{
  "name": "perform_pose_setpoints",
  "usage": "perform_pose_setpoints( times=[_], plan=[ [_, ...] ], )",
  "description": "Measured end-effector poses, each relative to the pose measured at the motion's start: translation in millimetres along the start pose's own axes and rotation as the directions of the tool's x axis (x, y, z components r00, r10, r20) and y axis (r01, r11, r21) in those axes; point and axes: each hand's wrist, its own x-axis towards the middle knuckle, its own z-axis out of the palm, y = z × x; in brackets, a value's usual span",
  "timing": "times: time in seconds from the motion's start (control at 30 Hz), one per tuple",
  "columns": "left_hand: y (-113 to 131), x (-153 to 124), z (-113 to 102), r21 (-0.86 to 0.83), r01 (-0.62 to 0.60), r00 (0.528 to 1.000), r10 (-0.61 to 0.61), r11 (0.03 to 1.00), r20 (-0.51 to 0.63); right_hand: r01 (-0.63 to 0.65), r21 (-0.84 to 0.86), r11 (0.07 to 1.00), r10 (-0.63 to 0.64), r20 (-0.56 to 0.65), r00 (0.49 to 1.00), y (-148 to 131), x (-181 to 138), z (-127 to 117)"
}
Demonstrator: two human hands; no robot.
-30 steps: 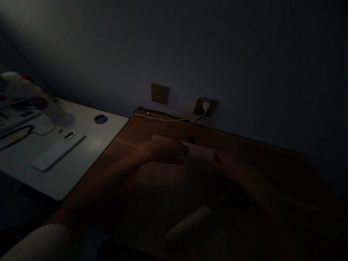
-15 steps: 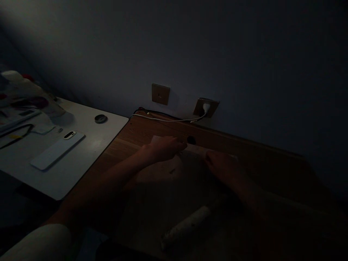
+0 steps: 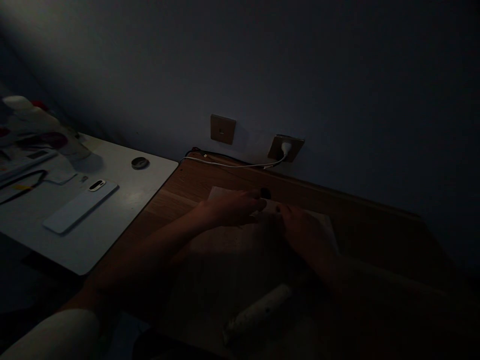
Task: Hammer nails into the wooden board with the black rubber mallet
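The scene is very dark. My left hand (image 3: pixel 236 207) is over the upper left part of a pale flat sheet or board (image 3: pixel 221 191) on the wooden desk. Its fingers point right and are apart, with nothing visible held. Close by on the right, my right hand (image 3: pixel 300 227) rests over the sheet's far edge, fingers stretched toward the left hand and a small gap between the two. Shadow hides most of its palm and thumb. Nearer to me lies a pale, rod-like object (image 3: pixel 258 311) with dark spots, slanting up to the right; its kind is unclear.
A white table (image 3: pixel 123 200) adjoins the wooden desk (image 3: pixel 176 190) on the left. It bears a light phone (image 3: pixel 80 207), a small round lid-like thing (image 3: pixel 140 163) and a pale bottle (image 3: pixel 71 142). Behind, a white cable (image 3: pixel 240 165) runs to a wall socket (image 3: pixel 275 146).
My left hand has moved slightly right and its fingers have spread. My right hand's fingers have uncurled and reach further left. The small dark mark seen below the left hand is no longer visible.
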Motion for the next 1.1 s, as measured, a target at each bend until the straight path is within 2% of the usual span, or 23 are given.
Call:
perform_pose_setpoints(
  times=[0.07,0.13,0.27,0.43,0.6,0.77,0.9,1.0,1.1],
  plan=[
    [-3,1,3,0.026,0.04,0.999,-0.039,0.999,-0.021,-0.004,-0.075,0.997,0.001,-0.044,0.999,-7,2,6],
    [-8,4,7,0.032,0.035,0.999,-0.035,0.999,0.011,0.021,-0.077,0.997,-0.024,-0.044,0.999,-10,4,9],
    [-13,9,15,0.063,-0.013,0.998,0.009,0.998,0.062,0.067,-0.014,0.998,-0.067,-0.027,0.997,-7,4,5],
    [-14,12,20,0.092,0.008,1.0,-0.009,0.996,0.01,0.14,0.098,0.985,-0.141,0.004,0.99,-4,-2,4],
    [-13,13,24,0.148,0.028,0.999,-0.025,0.989,-0.022,0.062,-0.076,0.995,-0.071,-0.123,0.99,-24,-2,16],
    [-10,14,24,0.197,0.065,0.998,-0.064,0.978,-0.011,0.086,-0.117,0.989,-0.106,-0.174,0.979,-34,0,26],
    [-10,12,16,0.102,0.07,0.997,-0.067,0.992,-0.025,0.116,-0.066,0.991,-0.128,-0.213,0.969,-29,2,30],
    [-10,9,6,-0.074,0.047,0.999,-0.046,0.996,0.024,0.131,0.003,0.991,-0.127,-0.214,0.968,-26,4,30],
    [-7,5,-2,-0.218,-0.025,0.994,0.047,0.976,0.096,0.165,0.08,0.983,-0.143,-0.222,0.964,-25,4,30]
  ],
)
